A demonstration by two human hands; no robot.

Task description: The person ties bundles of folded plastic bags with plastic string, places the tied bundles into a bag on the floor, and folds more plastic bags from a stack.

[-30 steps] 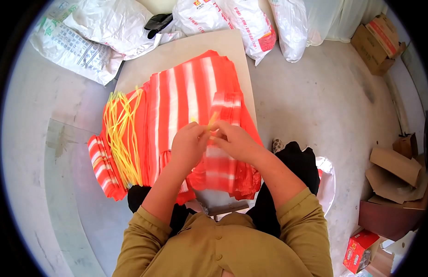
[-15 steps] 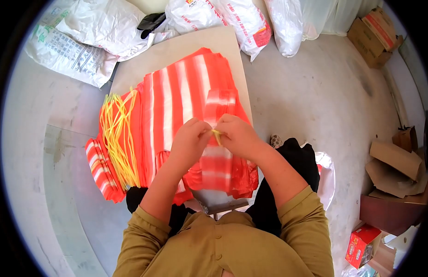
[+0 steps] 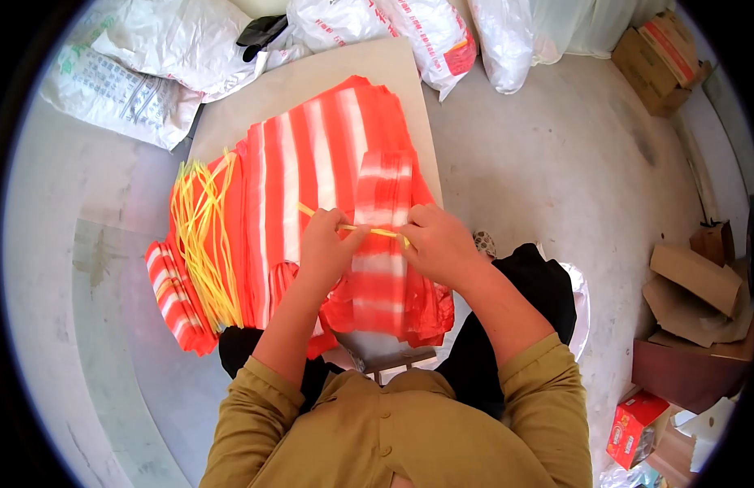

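Note:
A yellow strip runs between my two hands, over a folded bundle of red-and-white striped plastic. My left hand pinches it at the bundle's left side, and a loose end sticks out to the upper left. At the bundle's right side my right hand grips the other end. Beneath lies a wide stack of striped sheets. Several loose yellow strips rest on the red plastic at the left, beside another folded striped bundle.
The board under the stack reaches toward white sacks at the back. Cardboard boxes stand at the back right. Opened cartons and a red box are at the right. My knees flank the stack's near edge.
My hands were close together with the yellow strip bunched between them. Now they are farther apart and the strip is stretched straight across the folded bundle.

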